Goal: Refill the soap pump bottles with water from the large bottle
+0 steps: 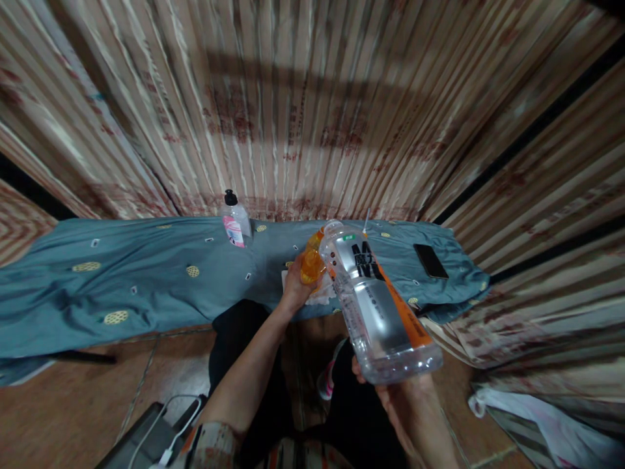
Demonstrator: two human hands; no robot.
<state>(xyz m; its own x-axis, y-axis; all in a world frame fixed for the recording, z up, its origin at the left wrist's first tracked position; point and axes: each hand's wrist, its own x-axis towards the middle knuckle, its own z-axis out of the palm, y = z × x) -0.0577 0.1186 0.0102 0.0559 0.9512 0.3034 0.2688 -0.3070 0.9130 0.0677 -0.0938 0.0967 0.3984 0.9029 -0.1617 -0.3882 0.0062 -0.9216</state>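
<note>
My left hand (295, 288) is wrapped round a small bottle of orange-yellow see-through look (311, 263), low over the cloth. A large clear plastic bottle (374, 306) with a silver and orange label slants across the view, its bottom toward me. From below, my right hand (407, 398) grips this large bottle near its base; part of the fingers is hidden behind it. The large bottle's neck meets the top of the orange bottle; whether liquid passes between them I cannot tell. White tissue-like paper (322, 294) lies under the orange bottle.
A clear bottle with a black cap and pink label (235, 221) stands on the blue patterned cloth (161, 280). To the right lies a black phone (430, 260). A thin white stick (366, 220) pokes up behind the large bottle. Striped curtains (293, 104) hang behind.
</note>
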